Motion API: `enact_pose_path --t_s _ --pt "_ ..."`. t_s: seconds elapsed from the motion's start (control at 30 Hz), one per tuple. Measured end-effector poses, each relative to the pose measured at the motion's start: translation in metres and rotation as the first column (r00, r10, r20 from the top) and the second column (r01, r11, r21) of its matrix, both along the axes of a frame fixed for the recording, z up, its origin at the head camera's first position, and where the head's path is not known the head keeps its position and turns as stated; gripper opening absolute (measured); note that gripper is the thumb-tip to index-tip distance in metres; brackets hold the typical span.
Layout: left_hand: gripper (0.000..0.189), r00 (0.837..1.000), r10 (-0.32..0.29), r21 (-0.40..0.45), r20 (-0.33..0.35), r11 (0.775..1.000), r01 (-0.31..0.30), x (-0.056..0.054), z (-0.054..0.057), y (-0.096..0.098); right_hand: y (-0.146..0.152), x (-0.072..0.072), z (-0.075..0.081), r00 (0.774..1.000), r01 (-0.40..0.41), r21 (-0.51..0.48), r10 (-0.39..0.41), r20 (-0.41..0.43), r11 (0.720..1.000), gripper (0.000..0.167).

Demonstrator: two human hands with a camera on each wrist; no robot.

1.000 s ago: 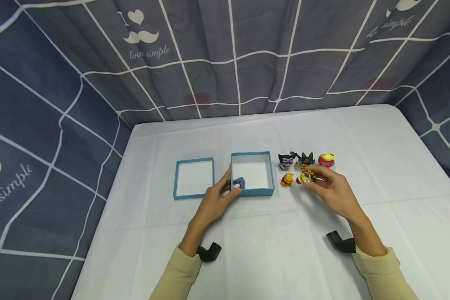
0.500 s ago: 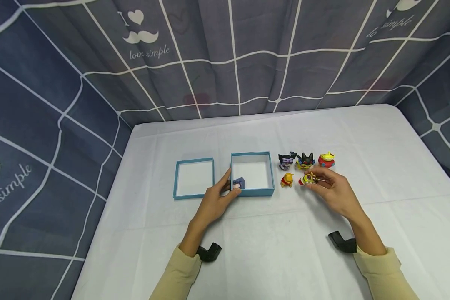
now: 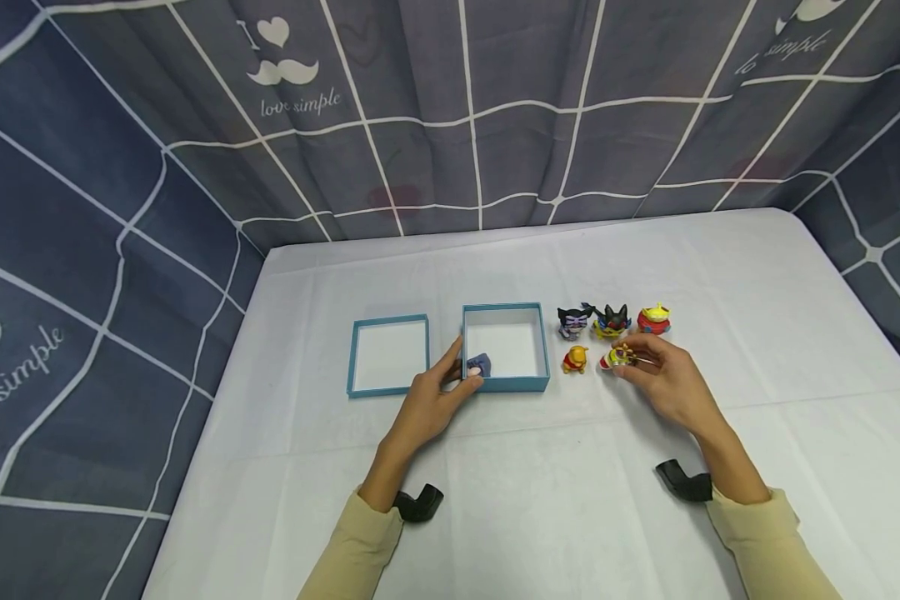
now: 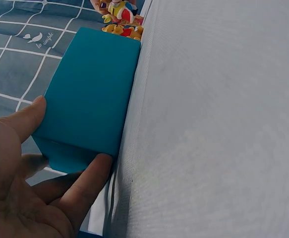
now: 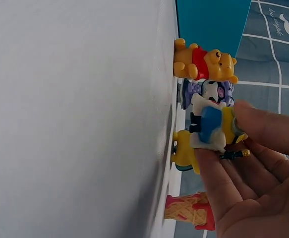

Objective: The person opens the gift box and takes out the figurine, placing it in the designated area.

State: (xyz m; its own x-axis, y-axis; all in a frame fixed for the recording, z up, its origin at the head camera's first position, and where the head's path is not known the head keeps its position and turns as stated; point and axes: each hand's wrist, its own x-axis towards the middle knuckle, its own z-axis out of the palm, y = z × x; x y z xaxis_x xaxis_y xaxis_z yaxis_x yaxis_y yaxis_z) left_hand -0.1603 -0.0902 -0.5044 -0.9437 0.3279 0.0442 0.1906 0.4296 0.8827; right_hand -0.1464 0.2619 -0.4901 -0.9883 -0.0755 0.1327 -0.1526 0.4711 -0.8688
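My left hand (image 3: 429, 406) holds the near left corner of an open teal box (image 3: 506, 385), thumb at the front and fingers at the left side. A small blue-grey figurine (image 3: 479, 364) lies in the box's near left corner. My right hand (image 3: 667, 379) pinches a yellow, white and blue figurine (image 5: 211, 124) between thumb and fingers, just above the table as seen in the right wrist view. Left of it stands a Winnie-the-Pooh figurine (image 3: 574, 359) in a red shirt. Behind are a black-and-purple figurine (image 3: 572, 322) and a black-eared figurine (image 3: 611, 322).
A red figurine with a yellow top (image 3: 653, 318) stands at the back right. The teal-rimmed box lid (image 3: 387, 392) lies inside up, left of the box. A white cloth covers the table (image 3: 540, 500); dark grid-patterned curtains (image 3: 435, 167) hang behind and at the sides.
My right hand has moved slightly right with the pinched figurine, away from the Winnie-the-Pooh figurine, and the figurine has turned a little. The left hand and the box have stayed put.
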Motion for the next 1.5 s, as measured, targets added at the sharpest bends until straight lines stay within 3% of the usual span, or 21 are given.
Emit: enact_pose_path --t_s 0.77,1.5 --pt "0.073 1.0 0.008 -0.004 0.022 1.0 -0.008 -0.0006 0.0005 0.0002 -0.0001 -0.0047 -0.0095 0.999 -0.039 0.125 0.037 0.012 0.991 0.034" --pt "0.073 1.0 0.012 -0.001 0.022 1.0 -0.012 0.0 -0.0017 0.0002 -0.0005 -0.0043 -0.0103 0.997 -0.068 0.098 0.065 0.034 0.993 0.036"
